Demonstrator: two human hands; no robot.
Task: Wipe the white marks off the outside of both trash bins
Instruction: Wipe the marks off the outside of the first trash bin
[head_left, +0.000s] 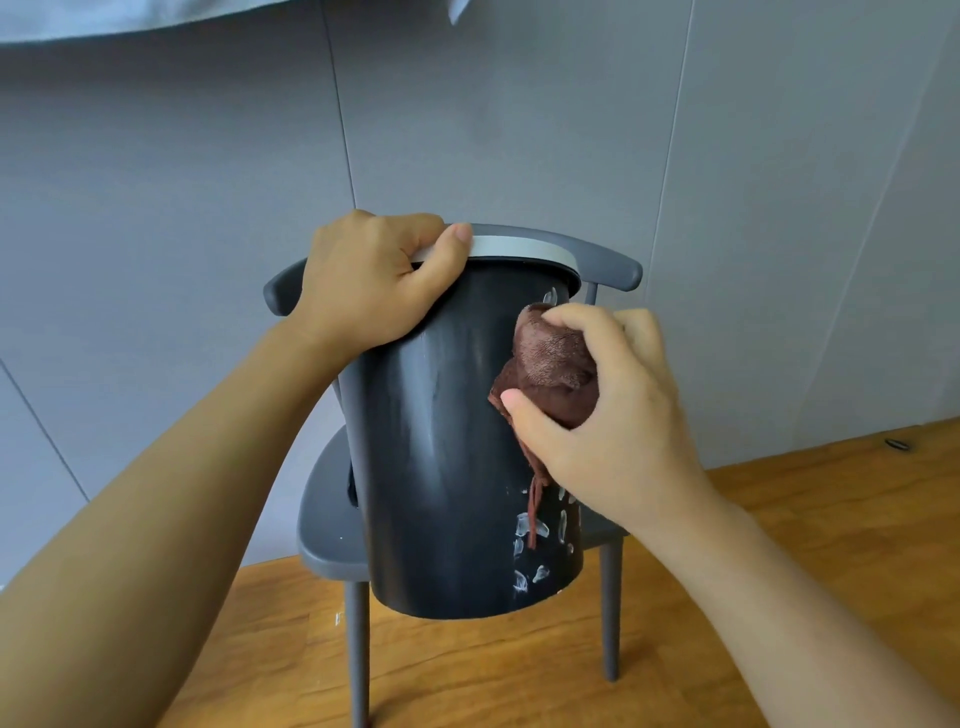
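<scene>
One black trash bin (441, 467) is held tilted in front of a grey chair (332, 525); rim gripped by left hand (371, 283). Brown cloth (553, 374) is bunched in right hand (602, 410), pressed vs. bin's side. White marks (530, 530) are seen near bin's base.

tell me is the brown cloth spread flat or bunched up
Bunched up: the right hand grips the brown cloth as a wad against the black bin, with one strip hanging loose below.

Grey chair (322, 525), wooden floor (779, 519), grey wall (519, 130)
</scene>
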